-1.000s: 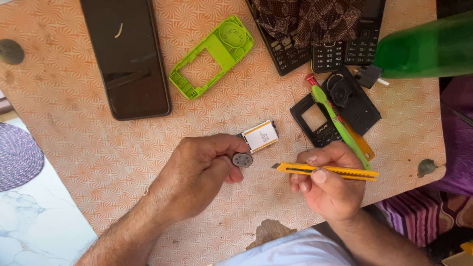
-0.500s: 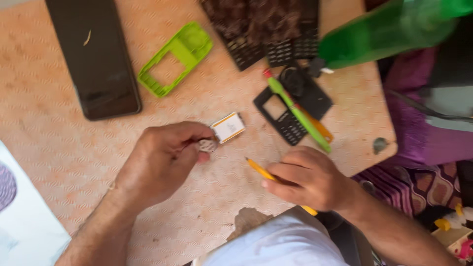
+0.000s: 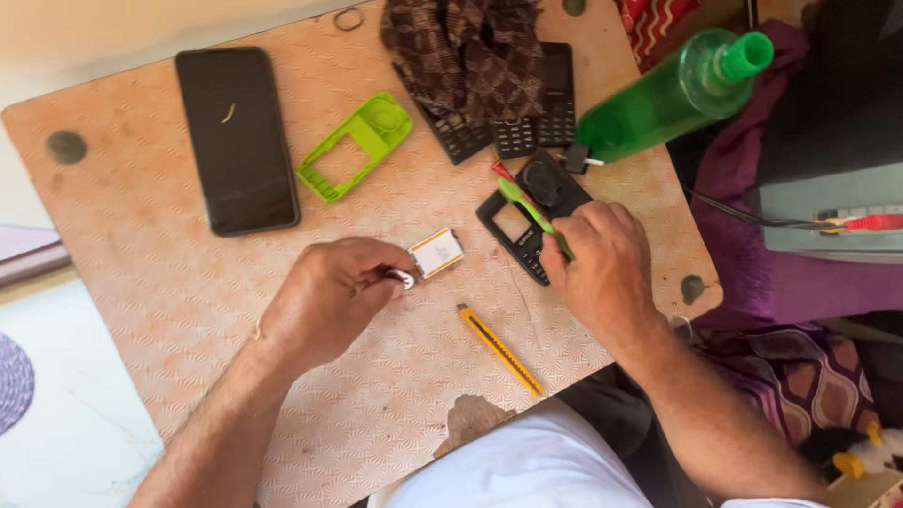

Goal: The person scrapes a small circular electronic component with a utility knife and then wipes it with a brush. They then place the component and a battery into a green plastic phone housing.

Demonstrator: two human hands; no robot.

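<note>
Desk (image 3: 141, 254): worn orange-patterned top, chipped at the near edge; pale floor beside it.

Small round metal part (image 3: 404, 278): grey, pinched at the fingertips of the left hand (image 3: 329, 296), just beside one white battery (image 3: 436, 252).

Right hand (image 3: 602, 263): fingers closed on one green-handled tool (image 3: 529, 209), over a black phone frame (image 3: 513, 230).

Between the hands, nearer the body: one yellow utility knife (image 3: 500, 350).

Beyond the left hand: one black smartphone (image 3: 236, 139), one green phone casing (image 3: 355, 146).

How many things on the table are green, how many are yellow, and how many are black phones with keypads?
Green: 3 (flat green phone frame, green plastic bottle, green-handled tool)
Yellow: 1 (yellow utility knife)
Black keypad phones: 2
Total: 6
</note>
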